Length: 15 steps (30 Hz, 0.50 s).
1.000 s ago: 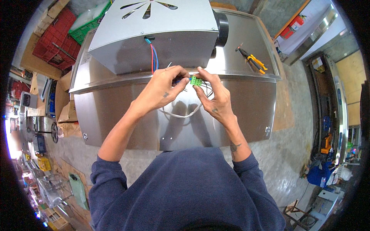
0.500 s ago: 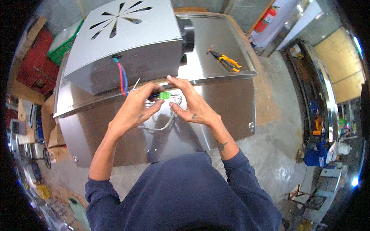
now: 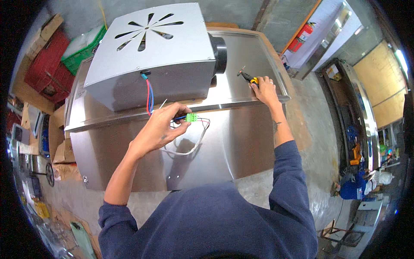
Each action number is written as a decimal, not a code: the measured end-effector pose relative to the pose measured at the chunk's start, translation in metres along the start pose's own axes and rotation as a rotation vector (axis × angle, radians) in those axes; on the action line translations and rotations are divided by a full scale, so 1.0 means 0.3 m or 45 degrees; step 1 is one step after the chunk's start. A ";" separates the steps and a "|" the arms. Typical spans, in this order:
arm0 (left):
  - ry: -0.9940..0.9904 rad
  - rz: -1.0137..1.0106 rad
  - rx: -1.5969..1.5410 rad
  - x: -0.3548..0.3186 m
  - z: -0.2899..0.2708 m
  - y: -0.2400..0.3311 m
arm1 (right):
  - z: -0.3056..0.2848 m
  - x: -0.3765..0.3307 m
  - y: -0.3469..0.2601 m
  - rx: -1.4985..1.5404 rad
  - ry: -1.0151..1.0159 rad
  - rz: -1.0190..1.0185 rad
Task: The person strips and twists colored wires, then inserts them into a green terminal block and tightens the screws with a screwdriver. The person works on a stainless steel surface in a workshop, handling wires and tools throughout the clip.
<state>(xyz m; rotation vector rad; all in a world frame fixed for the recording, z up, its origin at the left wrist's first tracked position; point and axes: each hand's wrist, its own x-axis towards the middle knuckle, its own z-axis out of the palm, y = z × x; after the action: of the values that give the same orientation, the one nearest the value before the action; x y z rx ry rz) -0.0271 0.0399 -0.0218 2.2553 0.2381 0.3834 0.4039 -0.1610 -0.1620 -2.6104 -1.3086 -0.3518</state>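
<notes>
Between the thumb and fingers of my left hand (image 3: 166, 123) is a small green terminal block (image 3: 192, 117). Thin wires and a looping white cable (image 3: 189, 150) come off it, while red and blue wires (image 3: 149, 97) run down from the metal fan box (image 3: 151, 82). Farther right, my right hand (image 3: 265, 92) is closed over the yellow handles of black-jawed pliers (image 3: 248, 78), which lie on the stainless steel panel (image 3: 235, 52). The hand covers most of the handles. Some wire ends are hidden behind my left fingers.
A raised steel lip (image 3: 241, 103) runs across the panel. The fan box has a black round outlet (image 3: 219, 55) on its right side. Red crates (image 3: 47, 69) and a green crate (image 3: 82, 51) stand at the far left. A fire extinguisher (image 3: 301, 38) hangs at the back right.
My right hand has left the terminal block, reached out to the right and closed on the pliers. My left hand keeps its hold on the block. The whole view has shifted slightly.
</notes>
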 end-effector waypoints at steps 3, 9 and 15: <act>-0.032 0.013 -0.056 0.008 0.005 -0.016 | 0.015 -0.022 0.006 0.066 0.000 0.024; -0.045 -0.001 -0.044 0.015 0.012 -0.017 | -0.015 0.038 -0.084 0.119 0.120 -0.045; -0.063 -0.005 0.015 0.012 -0.002 -0.016 | 0.076 0.180 -0.170 -0.091 0.013 -0.163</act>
<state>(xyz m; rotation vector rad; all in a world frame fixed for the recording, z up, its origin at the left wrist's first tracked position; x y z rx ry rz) -0.0241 0.0444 -0.0243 2.2727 0.2194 0.3243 0.3970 -0.0836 -0.1639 -2.5846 -1.4900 -0.4390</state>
